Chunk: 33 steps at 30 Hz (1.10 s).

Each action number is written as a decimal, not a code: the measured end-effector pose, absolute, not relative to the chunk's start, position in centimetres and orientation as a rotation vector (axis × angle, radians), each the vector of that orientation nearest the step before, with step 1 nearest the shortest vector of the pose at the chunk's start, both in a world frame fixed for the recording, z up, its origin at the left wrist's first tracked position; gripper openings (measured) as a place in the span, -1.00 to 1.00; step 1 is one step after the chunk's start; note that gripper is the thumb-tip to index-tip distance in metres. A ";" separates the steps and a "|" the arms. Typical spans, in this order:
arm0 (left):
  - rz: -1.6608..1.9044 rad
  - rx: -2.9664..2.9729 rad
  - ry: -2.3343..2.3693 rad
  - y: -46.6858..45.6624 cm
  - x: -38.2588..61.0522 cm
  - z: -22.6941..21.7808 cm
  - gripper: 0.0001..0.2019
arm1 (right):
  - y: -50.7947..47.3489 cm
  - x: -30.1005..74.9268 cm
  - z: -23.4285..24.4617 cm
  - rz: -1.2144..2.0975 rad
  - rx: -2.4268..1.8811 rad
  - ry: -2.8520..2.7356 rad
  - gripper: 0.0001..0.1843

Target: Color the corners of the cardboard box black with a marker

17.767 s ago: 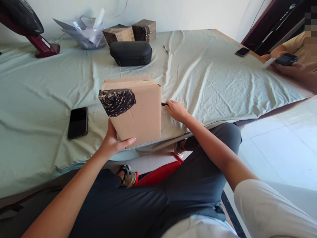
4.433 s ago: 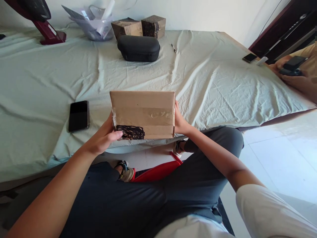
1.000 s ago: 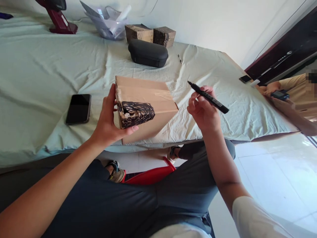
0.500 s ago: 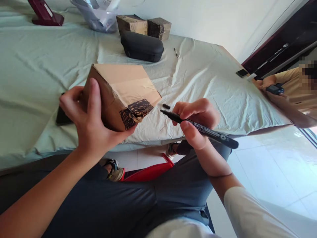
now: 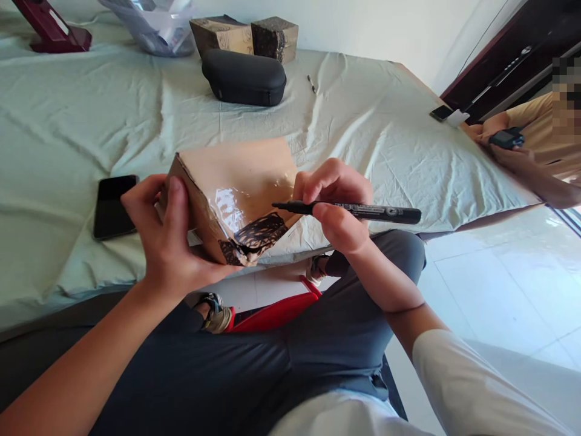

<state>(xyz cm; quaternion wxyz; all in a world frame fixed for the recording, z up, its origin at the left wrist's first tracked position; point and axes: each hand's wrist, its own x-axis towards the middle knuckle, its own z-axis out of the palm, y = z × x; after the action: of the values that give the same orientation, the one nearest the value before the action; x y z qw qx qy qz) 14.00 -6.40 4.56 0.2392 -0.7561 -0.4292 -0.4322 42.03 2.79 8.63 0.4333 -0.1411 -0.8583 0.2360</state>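
Observation:
My left hand (image 5: 170, 233) grips a brown cardboard box (image 5: 240, 169) from its left end, thumb on the end face and fingers partly hidden behind. The box is tilted over the table's near edge. Black scribble covers its near corner, where the cardboard looks torn and shiny tape catches the light. In my right hand (image 5: 338, 203) is an uncapped black marker (image 5: 381, 213), pinched between thumb and fingers. Its tip points left, at or just above the box's upper face beside the scribbled patch; I cannot tell whether it touches.
Behind stand a black hard case (image 5: 245, 77), two scribbled boxes (image 5: 275, 39) and a clear plastic tub (image 5: 158, 30). A phone (image 5: 113, 206) lies left of my hand; a small pen (image 5: 311, 83) lies farther back. At right, another person's hands hold a dark device (image 5: 507, 138).
The box has been turned so its upper face shows more towards me. My right hand has brought the marker left over the box and levelled it. The view has shifted slightly.

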 end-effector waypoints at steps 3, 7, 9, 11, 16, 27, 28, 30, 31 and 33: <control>-1.180 -2.076 -1.276 -7.3 14.7 5.1 0.51 | 2.5 41.8 8.7 0.665 -0.394 -2.060 -0.84; -1.205 -2.065 -1.405 -8.5 15.5 5.9 0.35 | 2.1 41.7 8.6 0.692 -0.452 -2.145 -0.84; -1.226 -2.073 -1.372 -8.7 15.5 6.0 0.36 | 1.9 41.7 8.7 0.729 -0.481 -2.150 -0.86; -1.214 -2.076 -1.389 -8.6 15.3 5.9 0.35 | 1.8 41.7 8.8 0.774 -0.486 -2.137 -0.88; -1.204 -2.099 -1.214 -8.0 14.6 5.3 0.46 | 1.9 41.5 8.6 0.894 -0.399 -2.024 -0.91; -1.074 -1.778 -1.193 -6.5 12.8 5.9 0.55 | -1.2 40.5 9.8 0.670 -0.131 -1.778 -0.92; -1.058 -1.772 -1.267 -6.7 13.2 6.2 0.53 | -1.4 40.4 9.8 0.613 -0.095 -1.791 -0.90; -1.028 -1.756 -1.420 -7.5 14.1 6.5 0.48 | -1.8 40.4 9.9 0.482 -0.048 -1.869 -0.87; -1.019 -1.741 -1.476 -7.9 14.6 6.7 0.46 | -2.0 40.4 9.9 0.412 -0.039 -1.931 -0.85; -1.010 -1.716 -1.539 -8.6 15.4 6.8 0.41 | -2.2 40.5 9.7 0.291 -0.042 -2.070 -0.84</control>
<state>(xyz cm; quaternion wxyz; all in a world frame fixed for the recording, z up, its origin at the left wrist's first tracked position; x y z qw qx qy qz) 15.41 -8.55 6.79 0.3075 -0.6487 -0.5821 -0.3818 40.51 -2.23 9.74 0.5017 -0.0173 -0.8564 0.1204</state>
